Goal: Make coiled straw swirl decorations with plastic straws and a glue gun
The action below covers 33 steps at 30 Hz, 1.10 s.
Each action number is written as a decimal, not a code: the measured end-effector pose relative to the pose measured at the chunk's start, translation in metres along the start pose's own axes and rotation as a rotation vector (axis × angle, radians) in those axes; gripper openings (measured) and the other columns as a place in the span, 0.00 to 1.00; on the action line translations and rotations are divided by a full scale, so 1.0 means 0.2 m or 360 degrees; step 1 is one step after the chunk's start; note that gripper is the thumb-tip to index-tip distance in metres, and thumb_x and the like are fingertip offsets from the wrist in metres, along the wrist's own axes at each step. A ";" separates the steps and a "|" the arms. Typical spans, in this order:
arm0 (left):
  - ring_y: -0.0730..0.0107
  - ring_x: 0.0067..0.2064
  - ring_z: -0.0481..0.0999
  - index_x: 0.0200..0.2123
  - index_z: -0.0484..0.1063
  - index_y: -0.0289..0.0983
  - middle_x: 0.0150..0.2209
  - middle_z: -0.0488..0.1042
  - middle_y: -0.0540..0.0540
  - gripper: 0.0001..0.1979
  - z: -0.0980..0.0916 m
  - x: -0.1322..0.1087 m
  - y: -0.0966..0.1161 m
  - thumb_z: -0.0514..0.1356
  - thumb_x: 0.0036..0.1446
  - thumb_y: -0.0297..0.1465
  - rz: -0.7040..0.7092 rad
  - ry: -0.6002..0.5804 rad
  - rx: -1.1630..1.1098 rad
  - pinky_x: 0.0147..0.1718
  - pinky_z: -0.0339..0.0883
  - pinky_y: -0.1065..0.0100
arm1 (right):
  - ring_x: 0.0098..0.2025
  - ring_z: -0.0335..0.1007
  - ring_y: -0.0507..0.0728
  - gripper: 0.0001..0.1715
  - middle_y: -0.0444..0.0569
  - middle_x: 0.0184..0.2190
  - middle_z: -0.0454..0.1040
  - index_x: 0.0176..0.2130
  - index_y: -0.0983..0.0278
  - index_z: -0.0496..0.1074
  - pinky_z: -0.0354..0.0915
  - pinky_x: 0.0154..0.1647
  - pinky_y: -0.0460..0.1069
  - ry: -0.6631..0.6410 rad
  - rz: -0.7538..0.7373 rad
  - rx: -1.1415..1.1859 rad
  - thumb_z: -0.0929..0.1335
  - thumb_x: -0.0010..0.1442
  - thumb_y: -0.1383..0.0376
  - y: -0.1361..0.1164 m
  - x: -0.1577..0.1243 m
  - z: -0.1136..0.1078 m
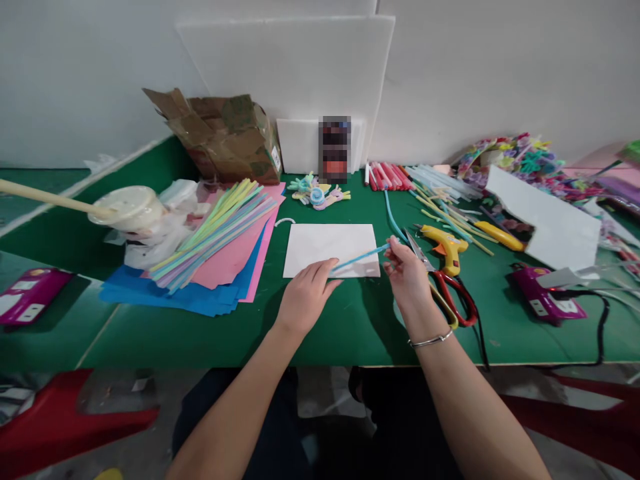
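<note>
Between my two hands stretches a thin blue pipe cleaner, slanting up to the right over a white sheet on the green table. My left hand pinches its lower left end between thumb and fingers. At the other end, my right hand grips it with fingertips curled in. Just right of that hand lie large scissors with red-and-yellow handles and a yellow glue gun. Another blue pipe cleaner curves down behind the right hand.
A pile of pastel pipe cleaners lies on pink and blue sheets at left, beside a white cup. Behind stand a cardboard box and a small pastel pipe-cleaner piece. A purple power strip with cable is at right.
</note>
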<state>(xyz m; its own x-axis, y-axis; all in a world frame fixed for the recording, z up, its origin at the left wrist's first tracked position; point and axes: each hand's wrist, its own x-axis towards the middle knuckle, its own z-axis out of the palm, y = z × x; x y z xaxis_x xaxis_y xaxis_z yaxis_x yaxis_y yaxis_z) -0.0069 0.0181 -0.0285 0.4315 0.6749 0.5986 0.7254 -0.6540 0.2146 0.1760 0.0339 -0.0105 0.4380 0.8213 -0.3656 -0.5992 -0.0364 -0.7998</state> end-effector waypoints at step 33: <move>0.76 0.20 0.71 0.22 0.65 0.35 0.17 0.69 0.52 0.12 -0.07 0.09 -0.04 0.54 0.58 0.28 -0.1966 -0.0432 -0.1852 0.26 0.67 0.73 | 0.24 0.63 0.45 0.18 0.38 0.20 0.69 0.20 0.63 0.71 0.55 0.19 0.40 -0.0214 -0.0116 -0.0013 0.78 0.31 0.58 0.04 -0.02 0.02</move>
<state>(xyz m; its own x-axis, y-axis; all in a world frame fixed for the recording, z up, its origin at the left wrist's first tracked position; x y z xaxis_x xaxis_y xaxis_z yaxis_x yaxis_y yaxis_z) -0.0122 0.0302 -0.0077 0.1198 0.8845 -0.4509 -0.0157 0.4558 0.8899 0.1657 0.0327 -0.0135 0.3863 0.8907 -0.2398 -0.5636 0.0221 -0.8258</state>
